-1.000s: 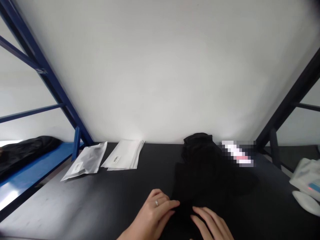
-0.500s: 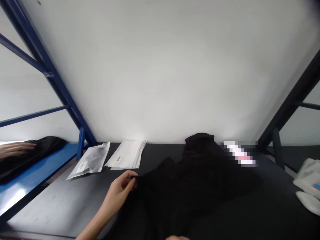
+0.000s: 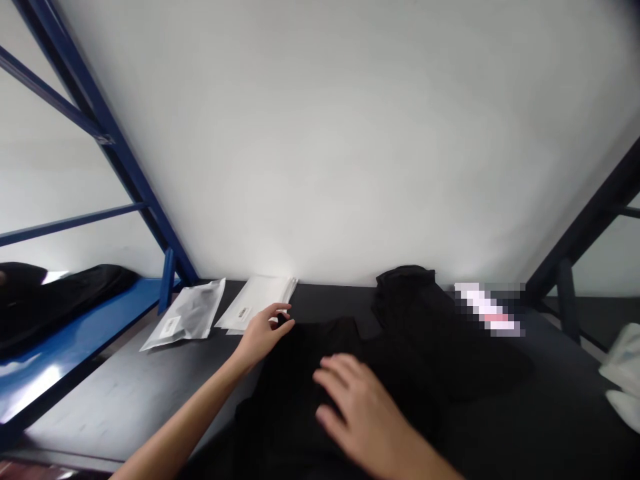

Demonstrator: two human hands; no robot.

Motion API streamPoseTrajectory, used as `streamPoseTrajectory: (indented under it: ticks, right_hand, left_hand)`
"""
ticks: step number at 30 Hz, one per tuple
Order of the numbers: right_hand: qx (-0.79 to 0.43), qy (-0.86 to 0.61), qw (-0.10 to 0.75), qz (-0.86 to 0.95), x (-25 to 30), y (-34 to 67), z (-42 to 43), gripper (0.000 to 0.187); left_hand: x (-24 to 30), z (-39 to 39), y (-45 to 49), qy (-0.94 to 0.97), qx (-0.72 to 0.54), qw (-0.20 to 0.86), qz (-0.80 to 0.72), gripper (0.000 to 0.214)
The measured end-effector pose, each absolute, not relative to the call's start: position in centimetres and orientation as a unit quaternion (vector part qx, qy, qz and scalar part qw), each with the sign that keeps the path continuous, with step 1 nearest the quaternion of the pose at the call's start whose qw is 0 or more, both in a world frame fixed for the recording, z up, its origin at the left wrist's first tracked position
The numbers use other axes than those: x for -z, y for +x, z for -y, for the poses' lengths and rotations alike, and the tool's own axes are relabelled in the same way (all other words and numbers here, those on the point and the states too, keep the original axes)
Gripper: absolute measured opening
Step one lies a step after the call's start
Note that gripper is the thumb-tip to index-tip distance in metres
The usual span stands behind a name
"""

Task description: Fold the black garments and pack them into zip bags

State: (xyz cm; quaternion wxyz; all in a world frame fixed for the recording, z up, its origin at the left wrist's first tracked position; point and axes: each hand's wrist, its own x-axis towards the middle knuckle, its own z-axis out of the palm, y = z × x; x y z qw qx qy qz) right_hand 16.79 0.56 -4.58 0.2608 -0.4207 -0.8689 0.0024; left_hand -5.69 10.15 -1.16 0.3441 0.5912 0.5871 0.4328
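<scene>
Pinching, left hand (image 3: 263, 337): fingers clamped on black cloth (image 3: 310, 380) edge
Pressing, right hand (image 3: 360, 413): fingers apart, flat on cloth
Beside left hand: white bag (image 3: 255, 303)

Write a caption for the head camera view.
Left hand pinches a black fabric garment while right hand presses it flat.

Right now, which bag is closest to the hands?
The whiter bag, the one on the right, is closest: the left hand is right at its lower edge. The shiny grey bag lies farther left, away from the hand.
</scene>
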Motion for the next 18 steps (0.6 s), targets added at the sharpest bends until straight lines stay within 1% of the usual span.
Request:
streamPoseTrajectory:
  ticks: [4,8,10,14,16,18]
  right_hand:
    - [0.007,-0.460,0.229,0.858,2.9,21.6,-7.3,0.041]
    - [0.011,-0.453,0.236,0.860,3.9,22.4,-10.7,0.048]
    - [0.012,-0.442,0.253,0.861,4.1,22.0,-11.0,0.046]
    - [0.021,-0.409,0.308,0.859,3.2,22.0,-9.3,0.026]
    - [0.032,-0.384,0.339,0.858,2.4,22.6,-7.6,0.025]
    - [0.044,-0.355,0.366,0.859,1.7,23.5,-5.3,0.028]
  left_hand:
    - [0.8,-11.1,-5.5,0.629,-0.432,0.321,-0.561,0.019]
    - [0.2,-10.4,-5.8,0.650,-0.445,0.301,-0.538,0.020]
    - [-0.1,-9.7,-6.1,0.657,-0.445,0.300,-0.529,0.022]
    - [-0.6,-7.8,-7.1,0.669,-0.445,0.299,-0.515,0.038]
    - [-0.6,-6.2,-7.9,0.685,-0.448,0.267,-0.508,0.041]
    - [-0.4,-4.2,-8.9,0.716,-0.452,0.205,-0.491,0.040]
